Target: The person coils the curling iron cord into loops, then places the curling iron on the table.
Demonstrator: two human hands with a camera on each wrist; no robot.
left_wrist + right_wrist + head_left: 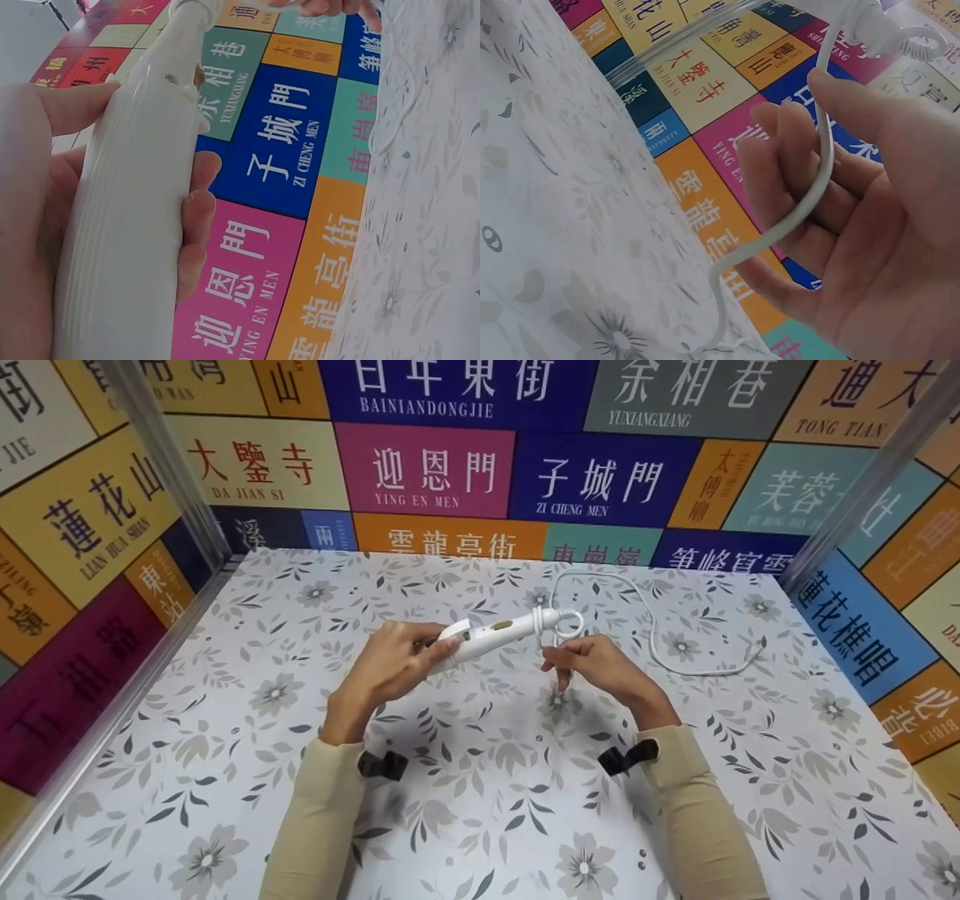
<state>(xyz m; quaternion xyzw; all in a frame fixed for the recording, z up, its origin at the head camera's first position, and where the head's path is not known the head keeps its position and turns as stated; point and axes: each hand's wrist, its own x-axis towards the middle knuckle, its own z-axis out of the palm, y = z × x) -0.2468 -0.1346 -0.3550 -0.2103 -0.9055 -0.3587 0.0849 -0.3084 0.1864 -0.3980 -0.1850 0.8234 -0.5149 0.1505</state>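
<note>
A: Begin at the left, taking the far edge of the table (480,810) as 12 o'clock.

B: Left grip (394,660), toward 11 o'clock: closed round the thick part of a white appliance (487,639), thumb on one side, fingers on the other. From where I stand the appliance appears raised off the table, toward 12 o'clock, its narrow end aimed at about 2 o'clock.

A: Risk there?

B: A slackened hold would, I judge, let the body roll or drop.

A: Moving right?

B: A loop (538,626) of cord (651,619) passes round the narrow end, with a ribbed curl (581,624) just beyond. Number of turns: cannot tell. Pulled toward 2 o'clock, the loop could slide off the end; pulled too hard, the cord could be strained at the curl.

A: Right grip (596,664)?

B: Toward 1 o'clock, fingers bent, the cord pinched between thumb and fingers near the narrow end. Should that pinch weaken, the loop may spring loose.

A: Far right?

B: Slack cord curves over the table to what looks like a plug (754,654), near 2 o'clock. A twist in that length could kink the cord; a sharp tug could drag the plug.
</note>
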